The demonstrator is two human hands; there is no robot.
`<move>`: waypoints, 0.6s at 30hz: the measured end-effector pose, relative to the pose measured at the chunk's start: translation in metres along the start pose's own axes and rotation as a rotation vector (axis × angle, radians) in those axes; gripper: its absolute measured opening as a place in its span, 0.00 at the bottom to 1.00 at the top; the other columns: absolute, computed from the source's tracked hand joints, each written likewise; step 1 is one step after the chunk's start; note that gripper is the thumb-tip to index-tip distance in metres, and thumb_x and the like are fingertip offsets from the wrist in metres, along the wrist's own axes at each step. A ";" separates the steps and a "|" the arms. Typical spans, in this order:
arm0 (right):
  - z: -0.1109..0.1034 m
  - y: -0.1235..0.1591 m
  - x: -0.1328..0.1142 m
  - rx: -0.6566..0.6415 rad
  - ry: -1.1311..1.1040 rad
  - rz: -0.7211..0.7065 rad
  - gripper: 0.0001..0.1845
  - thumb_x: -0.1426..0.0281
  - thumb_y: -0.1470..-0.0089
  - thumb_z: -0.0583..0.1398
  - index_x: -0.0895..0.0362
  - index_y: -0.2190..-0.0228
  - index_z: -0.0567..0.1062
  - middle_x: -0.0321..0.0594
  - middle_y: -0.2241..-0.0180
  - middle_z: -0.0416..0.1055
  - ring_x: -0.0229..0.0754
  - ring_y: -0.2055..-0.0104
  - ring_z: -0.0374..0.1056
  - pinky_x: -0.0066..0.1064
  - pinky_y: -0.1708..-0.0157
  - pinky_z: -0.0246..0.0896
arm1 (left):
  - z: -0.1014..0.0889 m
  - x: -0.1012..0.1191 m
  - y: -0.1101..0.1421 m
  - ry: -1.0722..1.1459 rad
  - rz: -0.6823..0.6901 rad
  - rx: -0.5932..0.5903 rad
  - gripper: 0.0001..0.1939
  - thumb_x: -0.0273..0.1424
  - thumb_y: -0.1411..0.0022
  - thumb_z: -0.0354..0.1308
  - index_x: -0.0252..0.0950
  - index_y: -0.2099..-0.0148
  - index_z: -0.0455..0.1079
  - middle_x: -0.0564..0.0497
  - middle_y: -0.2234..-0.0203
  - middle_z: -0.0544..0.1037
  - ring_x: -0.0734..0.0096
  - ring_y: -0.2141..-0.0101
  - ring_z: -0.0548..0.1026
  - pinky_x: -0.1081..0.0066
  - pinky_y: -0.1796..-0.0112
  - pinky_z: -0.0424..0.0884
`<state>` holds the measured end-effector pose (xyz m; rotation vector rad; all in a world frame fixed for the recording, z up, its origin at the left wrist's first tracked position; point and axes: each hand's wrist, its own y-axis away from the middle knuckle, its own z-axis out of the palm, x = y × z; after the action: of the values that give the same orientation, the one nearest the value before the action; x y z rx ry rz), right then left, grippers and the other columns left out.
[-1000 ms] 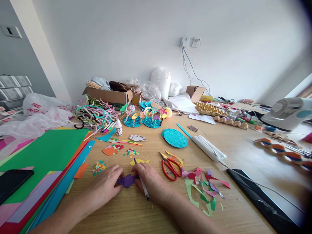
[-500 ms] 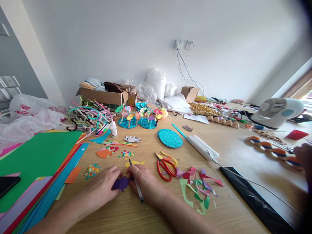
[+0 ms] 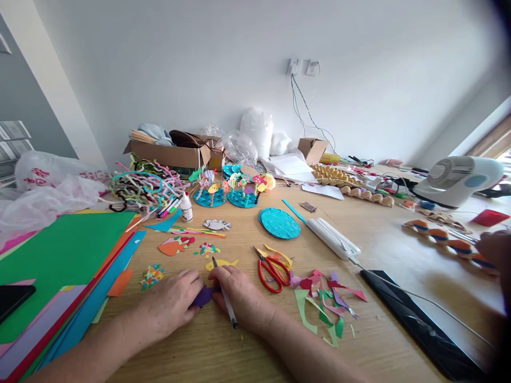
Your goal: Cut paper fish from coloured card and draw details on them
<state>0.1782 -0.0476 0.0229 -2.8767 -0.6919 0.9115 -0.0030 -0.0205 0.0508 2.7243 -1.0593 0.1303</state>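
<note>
A small purple paper cutout [image 3: 202, 297] lies on the wooden table [image 3: 247, 351] near its front edge. My left hand [image 3: 170, 303] presses on its left side with curled fingers that cover much of it. My right hand [image 3: 239, 299] touches its right side and grips a thin white pen [image 3: 224, 295], tip pointing away from me. A yellow paper fish [image 3: 221, 263] lies just beyond the pen tip. Red-handled scissors [image 3: 273, 270] rest to the right of my right hand.
Stacked coloured paper sheets [image 3: 59, 266] and a black phone [image 3: 11, 300] lie left. Paper scraps [image 3: 323, 300], a teal disc [image 3: 279, 223], a glue bottle [image 3: 186, 207], pipe cleaners [image 3: 143, 183], boxes and a fan [image 3: 459, 181] crowd the table. Another person's hand [image 3: 497, 252] shows at the right edge.
My hands have closed in on the purple cutout, so less of it shows. The camera has swung a little to the right, and another person's hand has come in at the right edge.
</note>
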 end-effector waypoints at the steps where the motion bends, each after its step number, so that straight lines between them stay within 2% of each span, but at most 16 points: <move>1: -0.001 0.000 0.000 0.003 -0.003 -0.003 0.18 0.77 0.54 0.60 0.59 0.58 0.69 0.45 0.61 0.72 0.46 0.60 0.67 0.32 0.60 0.61 | -0.001 0.000 0.000 -0.016 0.003 0.000 0.12 0.23 0.48 0.51 0.37 0.62 0.70 0.45 0.63 0.74 0.55 0.60 0.73 0.62 0.61 0.69; 7: -0.010 0.002 -0.003 -0.002 -0.028 -0.043 0.19 0.74 0.56 0.62 0.58 0.59 0.69 0.44 0.61 0.71 0.46 0.59 0.67 0.32 0.58 0.60 | -0.005 -0.001 0.002 -0.003 0.029 -0.003 0.12 0.22 0.43 0.48 0.37 0.62 0.71 0.47 0.66 0.75 0.60 0.64 0.75 0.65 0.62 0.69; 12: -0.008 0.001 0.001 -0.014 -0.033 -0.067 0.19 0.76 0.56 0.61 0.57 0.59 0.69 0.43 0.60 0.71 0.45 0.59 0.66 0.32 0.58 0.59 | -0.005 -0.002 0.005 0.032 0.024 0.020 0.13 0.21 0.43 0.48 0.39 0.62 0.72 0.48 0.65 0.75 0.60 0.62 0.74 0.66 0.60 0.68; 18: -0.005 0.000 0.000 -0.026 -0.046 0.018 0.20 0.78 0.55 0.60 0.57 0.58 0.69 0.44 0.60 0.72 0.45 0.58 0.67 0.31 0.59 0.60 | -0.003 -0.005 0.005 0.152 -0.003 0.003 0.17 0.21 0.47 0.50 0.41 0.57 0.71 0.50 0.60 0.74 0.62 0.57 0.73 0.67 0.56 0.67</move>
<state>0.1813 -0.0473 0.0266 -2.8977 -0.6885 0.9812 -0.0105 -0.0203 0.0537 2.6689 -1.0133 0.3323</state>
